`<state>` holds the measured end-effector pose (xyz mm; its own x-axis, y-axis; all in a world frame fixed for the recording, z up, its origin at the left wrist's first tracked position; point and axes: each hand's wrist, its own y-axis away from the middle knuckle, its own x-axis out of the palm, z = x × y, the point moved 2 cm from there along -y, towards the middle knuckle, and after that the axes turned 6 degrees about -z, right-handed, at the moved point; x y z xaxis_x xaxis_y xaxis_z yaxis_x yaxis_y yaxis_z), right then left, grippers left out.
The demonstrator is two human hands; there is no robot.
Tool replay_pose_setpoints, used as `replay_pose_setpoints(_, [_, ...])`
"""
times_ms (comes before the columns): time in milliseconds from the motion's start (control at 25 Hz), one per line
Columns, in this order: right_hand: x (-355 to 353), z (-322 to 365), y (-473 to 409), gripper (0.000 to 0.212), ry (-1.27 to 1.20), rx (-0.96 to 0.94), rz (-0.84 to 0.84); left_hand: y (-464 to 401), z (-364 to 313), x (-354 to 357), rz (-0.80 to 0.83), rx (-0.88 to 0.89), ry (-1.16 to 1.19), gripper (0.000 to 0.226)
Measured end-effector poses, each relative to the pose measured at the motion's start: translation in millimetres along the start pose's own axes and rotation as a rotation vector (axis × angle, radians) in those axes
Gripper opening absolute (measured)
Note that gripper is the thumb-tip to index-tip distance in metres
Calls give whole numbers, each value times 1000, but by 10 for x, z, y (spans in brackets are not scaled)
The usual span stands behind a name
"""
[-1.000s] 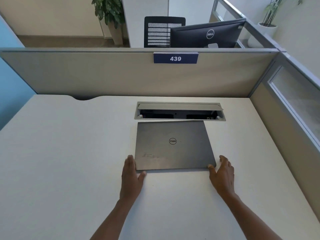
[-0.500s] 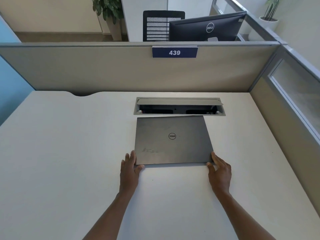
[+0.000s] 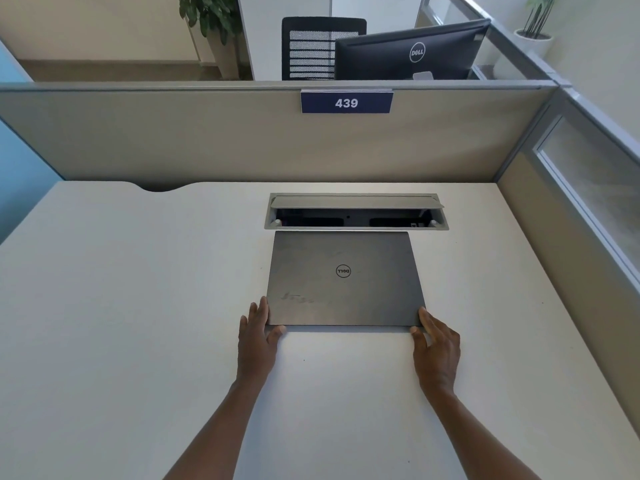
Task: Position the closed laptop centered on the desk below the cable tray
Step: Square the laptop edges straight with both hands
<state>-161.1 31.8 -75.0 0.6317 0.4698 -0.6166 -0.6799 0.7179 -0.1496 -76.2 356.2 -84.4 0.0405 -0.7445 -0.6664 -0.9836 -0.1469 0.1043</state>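
A closed dark grey laptop point(image 3: 344, 278) lies flat on the white desk point(image 3: 138, 306), its far edge just short of the open cable tray point(image 3: 356, 211) set into the desk. My left hand point(image 3: 258, 336) rests at the laptop's near left corner, fingers along the side edge and thumb at the front edge. At the near right corner my right hand point(image 3: 436, 348) touches the laptop the same way. Both hands lie flat on the desk with fingers apart, pressing the corners rather than lifting.
A beige partition point(image 3: 242, 140) with a blue "439" sign point(image 3: 346, 102) closes the desk's far side, and another partition point(image 3: 571, 220) runs along the right. Behind it stand a monitor point(image 3: 412, 51) and a black chair point(image 3: 311, 39).
Both hands have closed in on the laptop's near corners, the right hand moving from beside the corner to touching it. The laptop has barely shifted.
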Motion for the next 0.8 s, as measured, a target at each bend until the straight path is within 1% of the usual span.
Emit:
replay_pose_setpoints(160, [17,-32,-5,43,-10,-19,-22,23,19,3,-22,24,-28,70])
replay_pose_setpoints(320, [70,-27,33,52,64,-25,-18,116,48,28,-131,23,-70,68])
replay_pose_setpoints(440, [100,-22,50,55,104,-21,-2,143,40,30,-204,100,-128,61])
replay_pose_setpoints(560, [82,-37,48,52,108,-35,-11,104,37,29,-207,117,-144,53])
replay_pose_setpoints(800, [66,-28,29,49,28,10,-26,102,24,23,-205,98,-138,51])
